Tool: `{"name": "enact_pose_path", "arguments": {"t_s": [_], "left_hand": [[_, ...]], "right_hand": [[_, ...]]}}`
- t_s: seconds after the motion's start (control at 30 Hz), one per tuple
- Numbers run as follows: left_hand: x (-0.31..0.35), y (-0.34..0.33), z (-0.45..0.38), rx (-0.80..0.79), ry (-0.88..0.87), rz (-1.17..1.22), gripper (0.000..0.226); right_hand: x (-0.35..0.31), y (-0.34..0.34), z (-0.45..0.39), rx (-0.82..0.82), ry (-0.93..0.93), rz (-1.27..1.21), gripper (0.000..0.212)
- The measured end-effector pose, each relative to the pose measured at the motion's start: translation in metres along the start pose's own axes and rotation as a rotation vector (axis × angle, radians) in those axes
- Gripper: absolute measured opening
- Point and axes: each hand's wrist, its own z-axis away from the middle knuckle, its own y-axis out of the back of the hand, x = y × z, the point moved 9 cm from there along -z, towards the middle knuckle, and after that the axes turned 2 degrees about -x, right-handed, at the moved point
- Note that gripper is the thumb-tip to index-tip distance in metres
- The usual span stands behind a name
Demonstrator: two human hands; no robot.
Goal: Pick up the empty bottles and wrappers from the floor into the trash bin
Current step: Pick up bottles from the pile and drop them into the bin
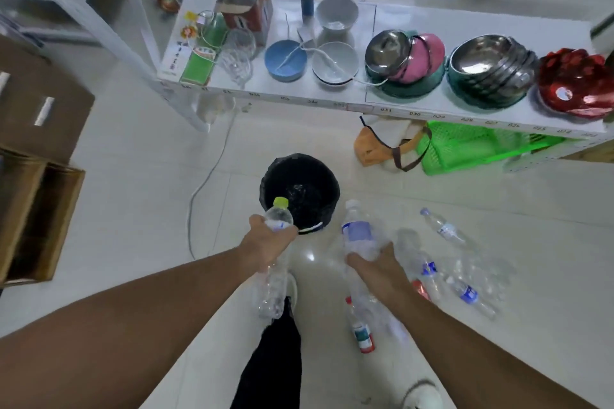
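Note:
A black-lined trash bin [327, 189] stands on the white floor in front of me, with something clear inside it. My left hand [267, 241] grips a clear bottle with a yellow-green cap [279, 212], its cap over the bin's near rim. My right hand [377, 264] holds a larger clear bottle with a blue label [358, 232], just right of the bin. Several empty bottles lie on the floor to the right: one with a white cap [443, 226], two with blue labels [468, 294], and one with a red label [362, 332] below my right arm.
A white shelf [415, 113] holding bowls, glasses and boxes runs across behind the bin. A green basket [465, 149] and an orange bag [375, 146] sit under it. Cardboard boxes [40, 209] stand at the left. A white cable [206, 183] trails over the floor. My white shoe [422, 395] is below.

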Motion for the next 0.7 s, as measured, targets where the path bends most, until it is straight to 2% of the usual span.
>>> {"name": "enact_pose_path", "arguments": {"t_s": [0.07, 0.13, 0.17, 0.27, 0.33, 0.37, 0.5, 0.57, 0.7], "left_hand": [[0.012, 0.011, -0.037, -0.050, 0.033, -0.033, 0.090], [0.027, 0.015, -0.076, -0.089, 0.013, -0.069, 0.084], [0.033, 0.016, -0.096, -0.088, -0.003, -0.079, 0.080], [0.051, 0.020, -0.146, -0.037, -0.045, -0.223, 0.081], [0.059, 0.020, -0.174, -0.037, -0.067, -0.278, 0.087], [0.060, 0.021, -0.187, -0.040, -0.076, -0.282, 0.085], [0.068, 0.031, -0.215, 0.067, -0.177, -0.268, 0.057], [0.066, 0.038, -0.217, 0.142, -0.222, -0.281, 0.054], [0.055, 0.033, -0.213, 0.154, -0.279, -0.295, 0.055]], "right_hand": [[-0.026, -0.033, -0.030, -0.053, 0.007, -0.029, 0.030], [-0.047, -0.057, -0.064, -0.062, 0.019, 0.038, 0.027], [-0.056, -0.068, -0.080, -0.062, 0.024, 0.077, 0.033], [-0.074, -0.095, -0.125, -0.062, -0.023, 0.191, 0.069], [-0.082, -0.107, -0.151, -0.072, -0.047, 0.172, 0.091], [-0.085, -0.111, -0.162, -0.062, -0.049, 0.137, 0.095], [-0.092, -0.109, -0.191, 0.061, -0.035, 0.038, 0.095], [-0.089, -0.106, -0.194, 0.084, 0.007, 0.032, 0.089], [-0.069, -0.091, -0.191, 0.095, 0.074, 0.091, 0.066]]}}
